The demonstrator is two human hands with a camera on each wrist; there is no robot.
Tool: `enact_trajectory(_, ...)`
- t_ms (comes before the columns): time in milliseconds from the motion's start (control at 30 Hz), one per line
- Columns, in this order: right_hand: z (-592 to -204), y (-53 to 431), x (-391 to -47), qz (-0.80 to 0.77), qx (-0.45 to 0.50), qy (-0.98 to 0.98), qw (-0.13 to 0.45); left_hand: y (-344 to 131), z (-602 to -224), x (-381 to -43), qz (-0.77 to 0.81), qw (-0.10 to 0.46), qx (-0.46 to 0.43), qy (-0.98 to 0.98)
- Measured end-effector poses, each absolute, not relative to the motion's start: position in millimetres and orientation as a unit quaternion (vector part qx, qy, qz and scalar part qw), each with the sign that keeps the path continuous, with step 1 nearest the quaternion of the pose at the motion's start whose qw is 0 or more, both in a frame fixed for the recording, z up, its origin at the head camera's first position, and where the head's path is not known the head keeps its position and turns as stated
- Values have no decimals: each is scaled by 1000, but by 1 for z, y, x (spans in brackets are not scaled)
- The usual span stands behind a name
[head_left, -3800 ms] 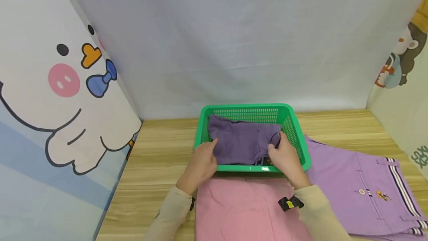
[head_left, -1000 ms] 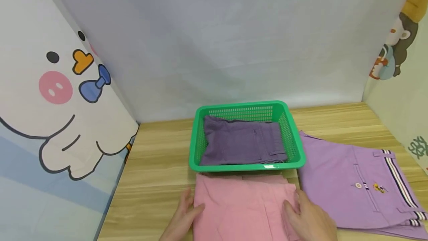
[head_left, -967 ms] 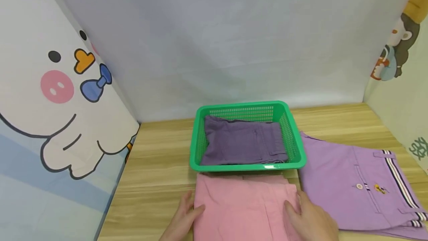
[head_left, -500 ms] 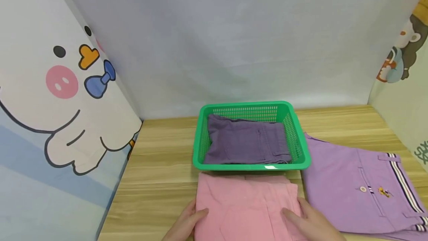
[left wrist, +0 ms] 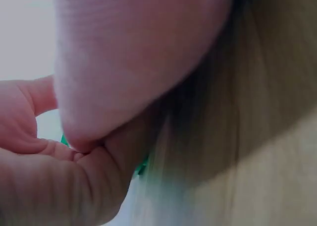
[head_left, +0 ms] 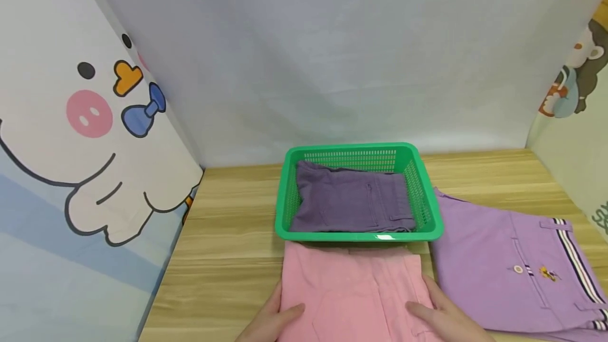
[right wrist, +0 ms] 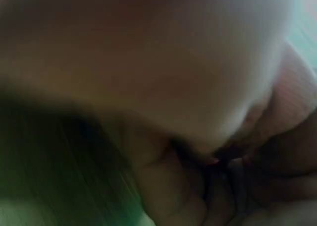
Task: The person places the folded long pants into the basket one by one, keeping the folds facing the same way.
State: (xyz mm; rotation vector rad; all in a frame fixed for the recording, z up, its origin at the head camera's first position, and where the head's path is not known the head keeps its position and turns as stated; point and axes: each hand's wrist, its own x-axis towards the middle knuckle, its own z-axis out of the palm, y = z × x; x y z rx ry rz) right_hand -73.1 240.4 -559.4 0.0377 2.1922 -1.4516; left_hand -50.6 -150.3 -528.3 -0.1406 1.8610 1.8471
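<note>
A folded pair of pink trousers (head_left: pixel 351 294) lies in front of the green basket, cut off by the bottom of the head view. My left hand (head_left: pixel 272 320) grips its left side, thumb on top and fingers tucked under. On the opposite side my right hand (head_left: pixel 444 315) holds the edge the same way. The left wrist view has the pink cloth (left wrist: pixel 133 52) hanging over the left fingers (left wrist: pixel 106 171). In the dim, blurred right wrist view, the cloth (right wrist: pixel 148 72) covers part of the right fingers (right wrist: pixel 168 191).
The green plastic basket (head_left: pixel 282 194) stands against the white backdrop, with folded dark purple trousers (head_left: pixel 347 199) inside. Folded lilac trousers (head_left: pixel 494 273) with a striped waistband lie at the right of the wooden table (head_left: pixel 223 236). Printed cloth screens (head_left: pixel 123 183) enclose the left and right sides.
Earlier both hands were in the basket at the dark purple trousers. They then moved back to the pink trousers' sides and now grip them, the near cloth looking slightly raised.
</note>
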Motion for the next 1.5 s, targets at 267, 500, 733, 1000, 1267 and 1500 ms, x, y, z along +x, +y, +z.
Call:
enact_trajectory(267,-525,230,-64,-648,3,703,294,-153,-535,-49,625,204,-47,752)
enact_trajectory(500,-522,230,-62,-680,-4,665,308,-155,-533,-49,615,190,-41,764)
enact_trajectory(733,-513,224,-62,-717,-9,607,342,-162,-524,-48,620,187,-60,759)
enact_trajectory(1000,-501,222,-61,-747,-15,546,380,-171,-513,-46,623,182,-69,758)
enact_trajectory(1267,-493,222,-58,-769,-15,499,400,-181,-500,-41,645,194,-55,738)
enact_trajectory(1500,-487,224,-54,-782,-21,487,389,-184,-487,-38,652,218,-64,723)
